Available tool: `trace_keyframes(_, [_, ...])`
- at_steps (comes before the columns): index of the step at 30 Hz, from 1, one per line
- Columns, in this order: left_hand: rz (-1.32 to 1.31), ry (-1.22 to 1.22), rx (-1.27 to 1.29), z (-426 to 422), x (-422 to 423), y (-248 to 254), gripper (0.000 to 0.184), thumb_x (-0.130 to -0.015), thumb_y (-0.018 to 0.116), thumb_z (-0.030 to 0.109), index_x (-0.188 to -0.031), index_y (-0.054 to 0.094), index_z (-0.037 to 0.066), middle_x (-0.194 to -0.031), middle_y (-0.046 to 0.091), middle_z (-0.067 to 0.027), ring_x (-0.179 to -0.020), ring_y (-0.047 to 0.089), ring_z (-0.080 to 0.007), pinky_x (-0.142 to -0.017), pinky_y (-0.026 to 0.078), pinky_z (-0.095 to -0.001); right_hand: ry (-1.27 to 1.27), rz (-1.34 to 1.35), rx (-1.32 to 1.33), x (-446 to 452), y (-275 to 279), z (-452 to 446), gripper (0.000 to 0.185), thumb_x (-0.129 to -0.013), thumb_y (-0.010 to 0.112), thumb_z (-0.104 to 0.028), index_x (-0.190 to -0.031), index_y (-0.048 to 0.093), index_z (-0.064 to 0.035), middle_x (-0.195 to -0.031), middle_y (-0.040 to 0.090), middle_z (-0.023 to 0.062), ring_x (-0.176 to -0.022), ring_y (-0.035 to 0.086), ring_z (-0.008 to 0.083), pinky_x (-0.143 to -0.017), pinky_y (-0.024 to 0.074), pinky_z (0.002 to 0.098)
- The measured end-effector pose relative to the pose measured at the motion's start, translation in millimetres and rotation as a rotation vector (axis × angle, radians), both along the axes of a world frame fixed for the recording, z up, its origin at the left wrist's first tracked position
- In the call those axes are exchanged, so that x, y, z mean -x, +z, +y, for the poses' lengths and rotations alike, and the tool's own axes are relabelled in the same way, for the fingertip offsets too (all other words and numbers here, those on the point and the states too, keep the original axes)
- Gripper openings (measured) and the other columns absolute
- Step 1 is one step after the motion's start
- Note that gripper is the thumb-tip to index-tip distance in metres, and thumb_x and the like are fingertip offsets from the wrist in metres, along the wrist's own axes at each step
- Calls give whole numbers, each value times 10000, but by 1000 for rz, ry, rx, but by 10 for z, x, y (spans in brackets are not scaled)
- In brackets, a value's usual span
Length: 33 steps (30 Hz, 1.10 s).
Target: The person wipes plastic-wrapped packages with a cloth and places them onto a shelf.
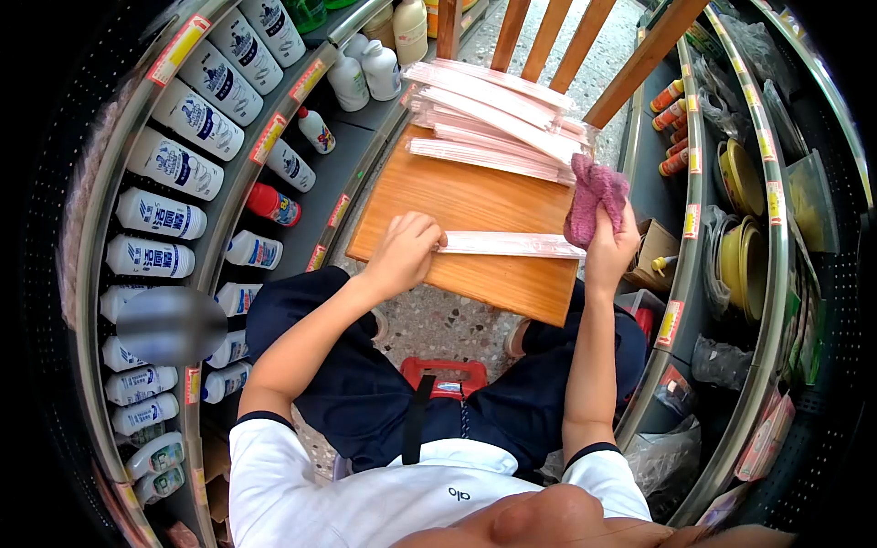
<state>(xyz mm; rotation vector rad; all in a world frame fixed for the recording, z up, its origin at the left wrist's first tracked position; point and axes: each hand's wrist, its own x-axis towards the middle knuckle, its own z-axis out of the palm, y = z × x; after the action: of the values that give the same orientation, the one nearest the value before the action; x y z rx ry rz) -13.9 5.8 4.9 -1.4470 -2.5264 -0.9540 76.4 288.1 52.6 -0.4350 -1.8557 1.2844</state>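
Note:
On a wooden chair seat (pixel 402 196) lies a long, narrow packet in clear and pinkish wrapping (pixel 512 244). My left hand (pixel 407 247) pinches the packet's left end with closed fingers. Raised by the packet's right end, my right hand (pixel 610 245) grips a crumpled purple-pink cloth (pixel 594 199). The lower part of the cloth hangs over that end of the packet; whether it touches cannot be told. Behind them, a stack of similar long packets (pixel 498 119) is heaped at the back of the seat.
Slats of the chair back (pixel 548 41) rise behind the stack. Shelves on the left hold rows of white bottles (pixel 174 164) and a red bottle (pixel 272 205). Shelves on the right carry orange-red bottles (pixel 671 119) and yellow round containers (pixel 742 269). A red stool (pixel 445 373) shows between my legs.

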Motion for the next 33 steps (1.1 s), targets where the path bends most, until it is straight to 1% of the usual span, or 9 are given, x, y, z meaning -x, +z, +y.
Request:
trace_keyframes(4, [-26,13,-23,-96,-89,22,209,-754,633,-21,-947,632,60,-964,585,-99,-1001,556,-297,-866,408,-394,66,-99,-19,17,29,-318,370,-886,571,39,-1249,635,13,-1020,724,86,-927,631,128,-854,491,284])
trace_keyframes(7, [-116,125,-66,-140,-118,-25,175,-763,651,7,-933,650,48,-978,581,-101,-1009,550,-303,-861,410,-406,177,-163,-239,10,-132,-613,429,-839,567,41,-1268,591,31,-1168,664,215,-1065,653,335,-942,492,393])
trace_keyframes(9, [-120,180,-57,-154,-126,-64,149,-765,670,40,-914,665,40,-959,577,-100,-987,546,-302,-841,409,-414,337,-178,-368,22,-295,-848,490,-800,571,47,-1289,567,24,-1269,603,234,-1162,588,394,-995,468,428])
trace_keyframes(11, [-66,201,-14,-147,-130,-103,140,-767,693,86,-896,686,33,-920,572,-100,-944,545,-297,-810,406,-421,441,-174,-591,14,-485,-1115,558,-772,600,7,-1327,538,7,-1347,565,202,-1245,532,379,-1054,422,441])
trace_keyframes(13, [-44,211,35,-172,-143,-188,152,-762,719,122,-891,701,45,-893,566,-96,-912,537,-297,-789,400,-418,553,-380,-798,-27,-573,-1339,598,-767,624,-53,-1353,514,-4,-1408,527,177,-1321,472,356,-1109,359,448])
trace_keyframes(14, [-34,212,58,-179,-148,-224,159,-759,731,141,-889,709,51,-879,564,-94,-896,533,-297,-778,398,-416,493,-375,-833,-51,-652,-1396,623,-760,631,-88,-1366,504,-11,-1432,516,158,-1355,446,325,-1129,326,459])
trace_keyframes(20, [44,240,133,-153,-149,-128,125,-740,757,159,-846,730,97,-802,529,-58,-838,516,-269,-739,370,-401,518,-419,-788,-85,-688,-1145,600,-748,633,-64,-1338,536,-12,-1427,527,152,-1356,463,292,-1125,344,452])
trace_keyframes(26, [9,267,175,-121,-143,-46,278,-820,752,293,-1056,776,147,-748,523,-52,-799,515,-240,-708,352,-389,447,-459,-747,-226,-672,-790,585,-735,639,-21,-1314,554,-9,-1409,544,154,-1348,475,297,-1139,333,455])
trace_keyframes(33, [13,267,205,-92,-122,-3,270,-827,739,298,-1046,779,144,-744,540,-57,-792,517,-242,-700,349,-388,313,-524,-722,-410,-695,-370,550,-759,584,-4,-1306,545,31,-1410,536,177,-1362,457,325,-1145,319,468])
